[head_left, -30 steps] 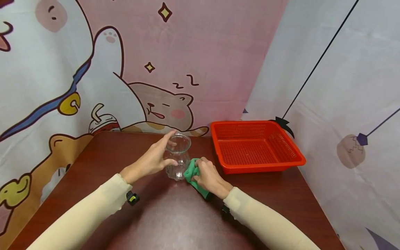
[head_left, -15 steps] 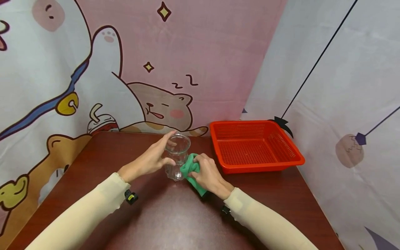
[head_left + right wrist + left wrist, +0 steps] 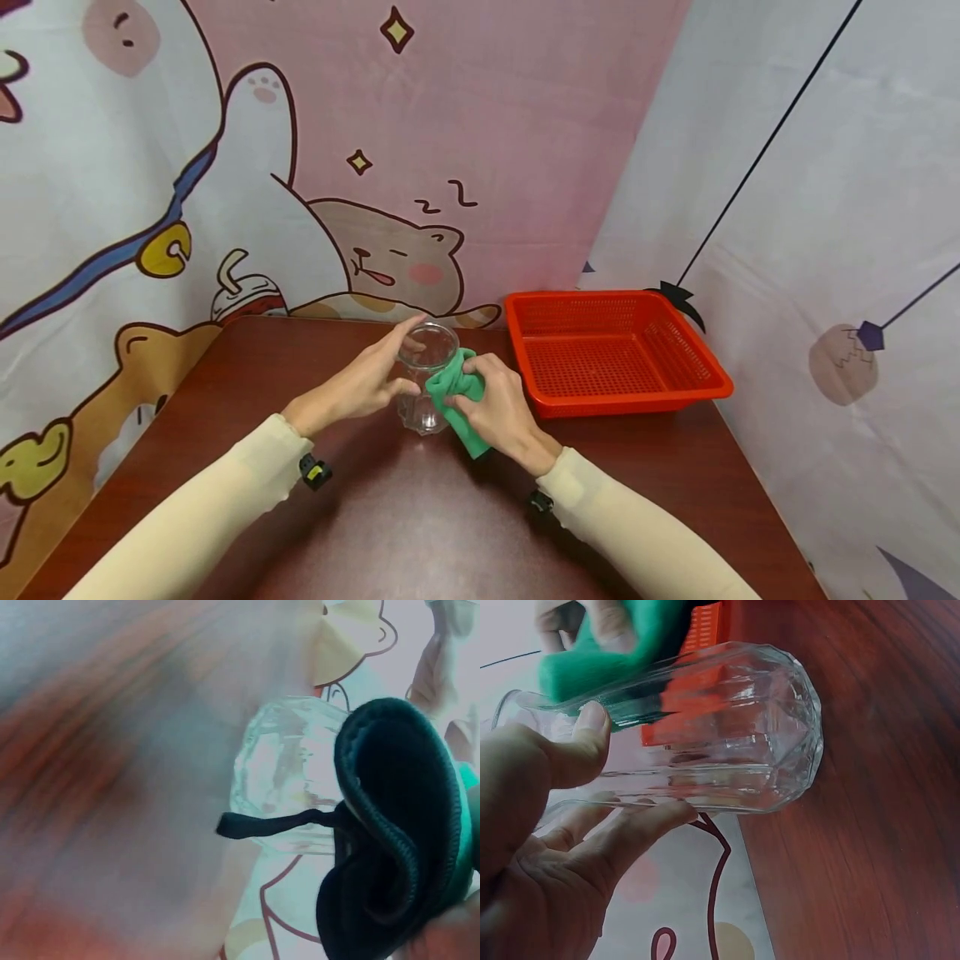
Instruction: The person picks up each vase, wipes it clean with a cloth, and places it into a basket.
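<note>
A clear ribbed glass jar (image 3: 422,379) stands upright on the dark red table (image 3: 405,517). My left hand (image 3: 360,385) grips its left side, thumb and fingers curled around the wall (image 3: 705,750). My right hand (image 3: 495,408) holds a bunched green cloth (image 3: 453,392) and presses it against the jar's right upper side, near the rim. The left wrist view shows the green cloth (image 3: 607,652) lying on the glass. In the right wrist view the folded cloth (image 3: 397,825) fills the right side, with the jar (image 3: 289,776) behind it.
An empty orange mesh basket (image 3: 611,350) sits on the table to the right of the jar, close to my right hand. Cartoon-printed fabric walls (image 3: 300,167) close in the back and right sides. Bare tabletop lies in front of my arms.
My right hand has lifted the green cloth from the jar's base up along its right side towards the rim. My left hand keeps its grip and the jar stays put.
</note>
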A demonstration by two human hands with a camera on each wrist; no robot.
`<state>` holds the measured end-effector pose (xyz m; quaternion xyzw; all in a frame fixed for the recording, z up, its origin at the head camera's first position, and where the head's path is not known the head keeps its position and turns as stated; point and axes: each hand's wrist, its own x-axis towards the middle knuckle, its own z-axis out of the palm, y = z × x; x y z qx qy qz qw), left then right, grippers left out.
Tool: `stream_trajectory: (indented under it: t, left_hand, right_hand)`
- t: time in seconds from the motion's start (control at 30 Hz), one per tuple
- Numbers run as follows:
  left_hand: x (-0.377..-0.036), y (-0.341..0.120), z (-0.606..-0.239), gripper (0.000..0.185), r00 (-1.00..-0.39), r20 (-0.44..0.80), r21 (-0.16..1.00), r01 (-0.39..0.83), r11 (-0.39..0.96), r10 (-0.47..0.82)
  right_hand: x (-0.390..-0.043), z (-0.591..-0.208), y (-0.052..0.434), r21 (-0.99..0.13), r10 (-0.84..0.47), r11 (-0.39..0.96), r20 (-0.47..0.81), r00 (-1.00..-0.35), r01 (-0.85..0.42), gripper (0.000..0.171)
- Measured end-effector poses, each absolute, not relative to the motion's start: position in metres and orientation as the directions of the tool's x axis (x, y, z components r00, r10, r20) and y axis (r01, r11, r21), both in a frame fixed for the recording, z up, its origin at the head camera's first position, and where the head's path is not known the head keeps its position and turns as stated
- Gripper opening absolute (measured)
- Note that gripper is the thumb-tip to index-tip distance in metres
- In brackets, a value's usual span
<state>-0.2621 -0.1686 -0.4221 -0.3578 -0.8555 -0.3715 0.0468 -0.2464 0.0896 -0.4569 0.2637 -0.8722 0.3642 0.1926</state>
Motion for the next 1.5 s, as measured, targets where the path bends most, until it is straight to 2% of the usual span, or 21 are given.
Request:
stream_trajectory:
  t: [0.13,0.5,1.13,1.5]
  left_hand:
    - [-0.263,-0.169,-0.421,0.108,-0.738,0.335,0.596,0.647,0.475,0.585]
    - [-0.261,-0.17,-0.421,0.111,-0.739,0.313,0.606,0.639,0.473,0.597]
    - [-0.261,-0.17,-0.417,0.108,-0.739,0.303,0.599,0.639,0.483,0.602]
    - [-0.262,-0.169,-0.42,0.109,-0.733,0.325,0.601,0.648,0.468,0.597]
  right_hand:
    - [-0.246,-0.449,0.091,-0.562,-0.29,0.546,0.568,-0.77,-0.621,0.039]
    - [-0.24,-0.444,0.093,-0.656,-0.195,0.43,0.604,-0.773,-0.621,0.04]
    - [-0.243,-0.448,0.085,-0.66,-0.17,0.431,0.61,-0.774,-0.615,0.032]
    - [-0.243,-0.453,0.082,-0.623,-0.215,0.49,0.592,-0.777,-0.61,0.031]
